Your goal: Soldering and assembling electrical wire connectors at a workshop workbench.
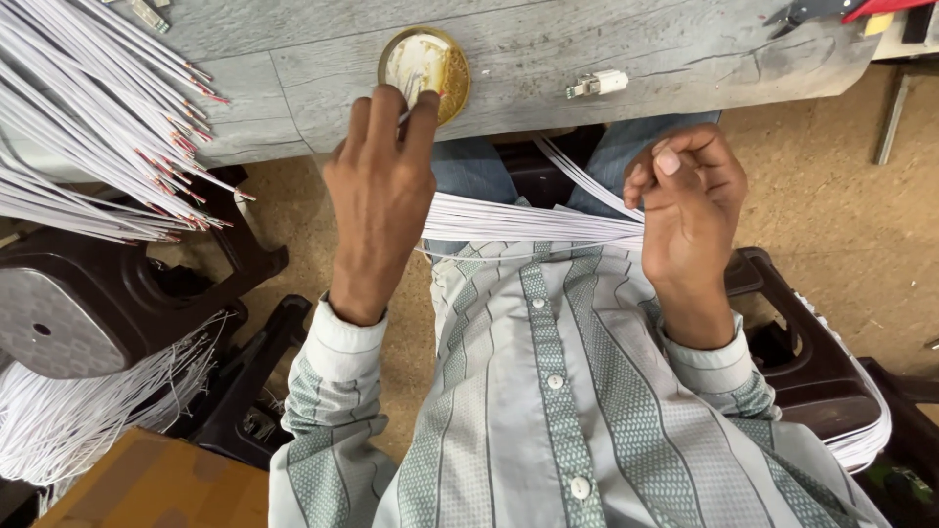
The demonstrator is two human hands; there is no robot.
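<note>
My left hand (380, 186) is raised over the table edge and pinches the tip of a thin white wire (404, 115) just below a round gold tin lid (424, 61) holding pale paste. My right hand (687, 200) is closed around a bundle of white wires (518, 223) that runs across my lap between the two hands. A few loose strands (577, 174) fan up from the bundle toward the table.
A grey wood-grain table (548, 49) spans the top, with a small white connector (599, 84) on it. A large fan of white wires with red tips (98, 137) lies at the left. Dark plastic stools (88, 303) and more wire heaps (59, 411) sit beside me.
</note>
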